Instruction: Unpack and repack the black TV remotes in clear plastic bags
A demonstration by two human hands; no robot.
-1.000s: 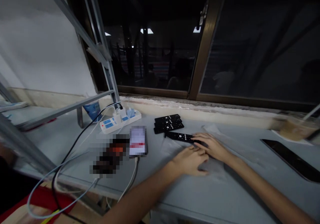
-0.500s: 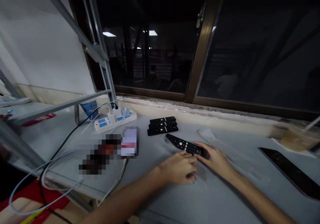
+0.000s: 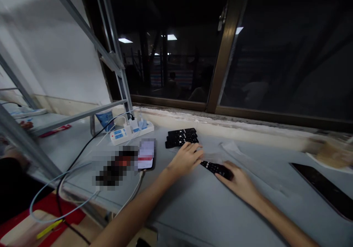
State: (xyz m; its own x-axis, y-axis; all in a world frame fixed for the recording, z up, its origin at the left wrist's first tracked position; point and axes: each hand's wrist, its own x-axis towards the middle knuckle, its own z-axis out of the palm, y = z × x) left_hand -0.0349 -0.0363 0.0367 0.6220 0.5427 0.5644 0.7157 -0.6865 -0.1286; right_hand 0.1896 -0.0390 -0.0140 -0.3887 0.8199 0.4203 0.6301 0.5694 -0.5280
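My right hand (image 3: 234, 179) is closed round the near end of a black remote control (image 3: 213, 168), which lies slanted low over the table. A crumpled clear plastic bag (image 3: 211, 156) shows along the far side of this remote, between my hands. At the remote's far end, my left hand (image 3: 187, 158) has its fingers bent together on the plastic; its fingertips are partly hidden. Just beyond my left hand lies a group of several black remotes (image 3: 182, 136), overlapping in a fanned row.
More clear plastic (image 3: 248, 162) lies right of my hands, near a dark tablet or phone (image 3: 322, 190) and a drink cup (image 3: 335, 153). To the left are a lit phone (image 3: 146, 155), a white power strip (image 3: 132, 132) with cables, and a metal frame (image 3: 121, 77).
My left hand has moved forward and left, from the remote's middle to its far end beside the group of remotes. My right hand keeps its hold. The view has shifted slightly.
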